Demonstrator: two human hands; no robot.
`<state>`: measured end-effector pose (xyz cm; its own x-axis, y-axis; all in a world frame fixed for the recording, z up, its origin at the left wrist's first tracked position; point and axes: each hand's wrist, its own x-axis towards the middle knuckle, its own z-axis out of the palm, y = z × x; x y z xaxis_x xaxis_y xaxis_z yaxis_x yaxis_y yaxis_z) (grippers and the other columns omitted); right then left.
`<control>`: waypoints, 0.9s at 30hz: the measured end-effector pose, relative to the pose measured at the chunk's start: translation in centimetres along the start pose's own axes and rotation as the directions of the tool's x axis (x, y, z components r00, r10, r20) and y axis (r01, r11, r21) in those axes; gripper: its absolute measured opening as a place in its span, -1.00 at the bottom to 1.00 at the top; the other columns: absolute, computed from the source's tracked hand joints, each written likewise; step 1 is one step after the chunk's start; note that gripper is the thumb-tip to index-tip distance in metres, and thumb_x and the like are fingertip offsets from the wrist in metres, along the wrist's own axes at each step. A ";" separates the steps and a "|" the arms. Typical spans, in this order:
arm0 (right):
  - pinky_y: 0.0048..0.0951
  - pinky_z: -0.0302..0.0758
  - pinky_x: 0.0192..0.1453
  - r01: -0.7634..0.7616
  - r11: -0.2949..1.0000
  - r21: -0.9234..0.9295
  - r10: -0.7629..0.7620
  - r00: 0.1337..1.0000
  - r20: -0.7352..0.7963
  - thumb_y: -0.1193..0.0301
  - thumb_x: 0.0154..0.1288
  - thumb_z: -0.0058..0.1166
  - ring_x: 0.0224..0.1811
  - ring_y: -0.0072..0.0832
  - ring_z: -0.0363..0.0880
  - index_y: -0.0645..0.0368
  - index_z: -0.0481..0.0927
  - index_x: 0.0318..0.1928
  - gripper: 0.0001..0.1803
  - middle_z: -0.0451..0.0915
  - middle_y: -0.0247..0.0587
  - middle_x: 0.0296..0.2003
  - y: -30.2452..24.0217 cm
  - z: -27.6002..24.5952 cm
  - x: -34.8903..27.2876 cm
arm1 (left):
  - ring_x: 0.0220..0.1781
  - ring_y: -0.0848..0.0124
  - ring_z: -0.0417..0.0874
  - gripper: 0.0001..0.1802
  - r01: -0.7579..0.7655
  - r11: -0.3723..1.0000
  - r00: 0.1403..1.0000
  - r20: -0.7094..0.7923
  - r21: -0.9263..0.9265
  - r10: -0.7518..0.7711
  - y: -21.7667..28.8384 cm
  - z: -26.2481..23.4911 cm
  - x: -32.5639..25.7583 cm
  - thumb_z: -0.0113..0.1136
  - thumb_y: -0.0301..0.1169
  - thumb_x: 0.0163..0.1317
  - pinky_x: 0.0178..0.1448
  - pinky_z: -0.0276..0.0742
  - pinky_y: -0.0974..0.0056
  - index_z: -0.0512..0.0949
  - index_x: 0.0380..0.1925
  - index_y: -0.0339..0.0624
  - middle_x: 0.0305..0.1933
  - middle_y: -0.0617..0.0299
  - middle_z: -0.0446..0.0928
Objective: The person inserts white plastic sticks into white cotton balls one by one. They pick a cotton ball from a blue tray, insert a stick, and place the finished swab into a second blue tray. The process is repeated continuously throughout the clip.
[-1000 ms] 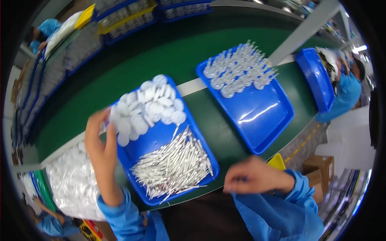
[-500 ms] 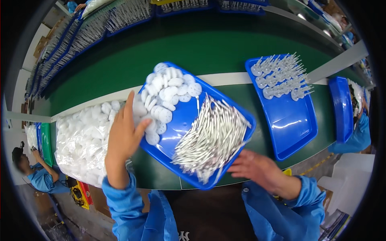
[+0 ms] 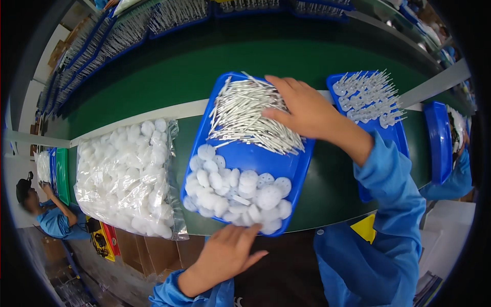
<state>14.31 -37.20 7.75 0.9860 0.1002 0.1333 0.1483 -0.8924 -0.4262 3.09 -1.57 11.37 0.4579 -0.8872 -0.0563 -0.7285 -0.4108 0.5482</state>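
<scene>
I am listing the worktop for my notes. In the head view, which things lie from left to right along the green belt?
Clear bag of white discs → blue tray with white discs and sticks → blue tray of assembled white pieces → blue tray standing at the far right.
</scene>
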 end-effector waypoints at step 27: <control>-0.06 0.54 0.54 0.542 0.713 -0.445 -0.630 0.773 -0.068 0.43 0.19 0.27 0.01 -0.34 0.69 0.09 0.76 -0.25 -0.89 0.66 -0.30 -0.17 -5.5 1.9 2.0 | -0.04 0.17 0.66 -0.68 0.103 0.994 0.877 -0.468 -0.039 -0.109 -5.4 -2.3 8.0 0.54 -0.30 0.17 0.01 0.50 0.08 0.81 -0.08 -0.11 0.00 0.25 0.67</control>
<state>15.61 -31.26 8.71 0.6638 0.6101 0.4326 0.6060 -0.7777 0.1670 11.84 -5.96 9.93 0.7197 -0.6349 0.2810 -0.6569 -0.4915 0.5717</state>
